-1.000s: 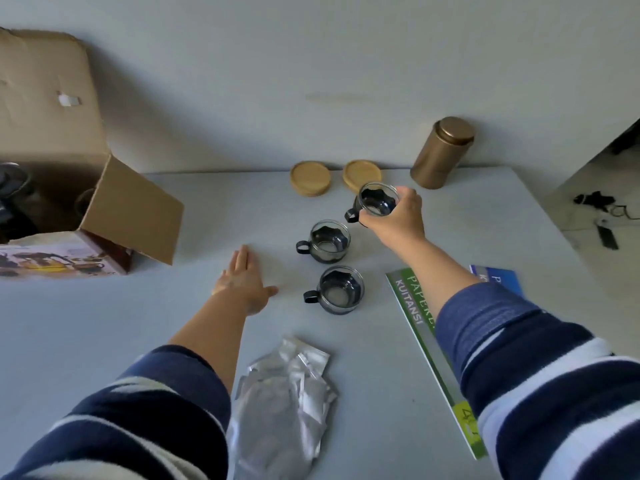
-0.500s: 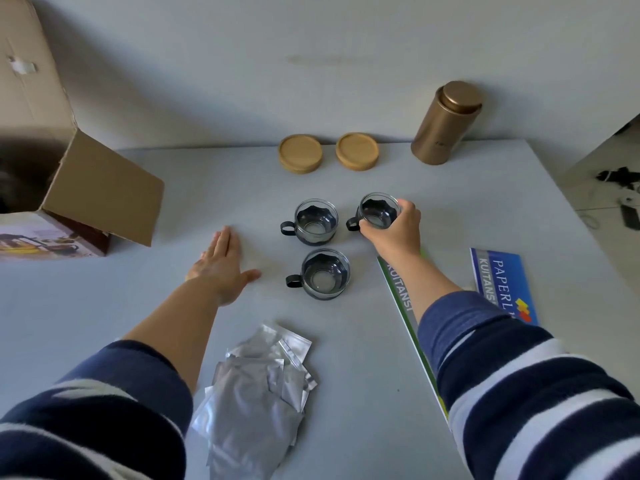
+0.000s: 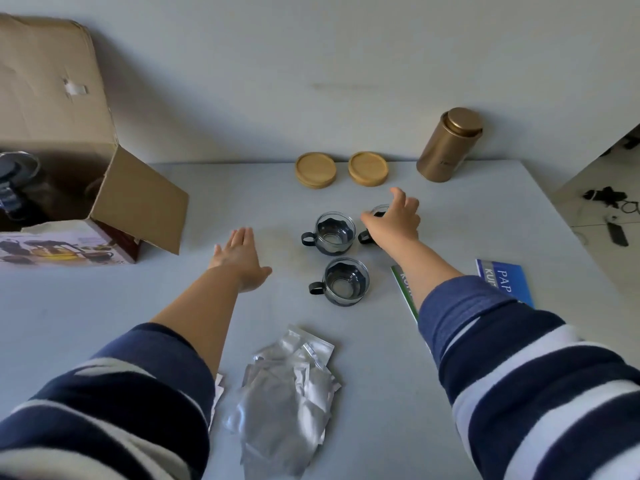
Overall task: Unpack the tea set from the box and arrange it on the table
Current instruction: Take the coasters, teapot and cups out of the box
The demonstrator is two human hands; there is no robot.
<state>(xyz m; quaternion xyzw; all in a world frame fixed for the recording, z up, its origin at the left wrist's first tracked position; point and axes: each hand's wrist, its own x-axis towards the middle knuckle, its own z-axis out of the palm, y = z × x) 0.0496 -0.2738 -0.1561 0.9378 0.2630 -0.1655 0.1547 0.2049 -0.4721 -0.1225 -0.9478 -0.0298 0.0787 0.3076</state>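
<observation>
both hands (image 3: pixel 239 258) spread, holding nothing

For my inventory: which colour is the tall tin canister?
Gold, lid included; canister shows best in head view.

Soft daylight, wide-angle edge distortion

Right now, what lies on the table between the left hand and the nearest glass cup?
Nothing: in the head view, bare table separates the left hand from the nearest glass cup.
</observation>
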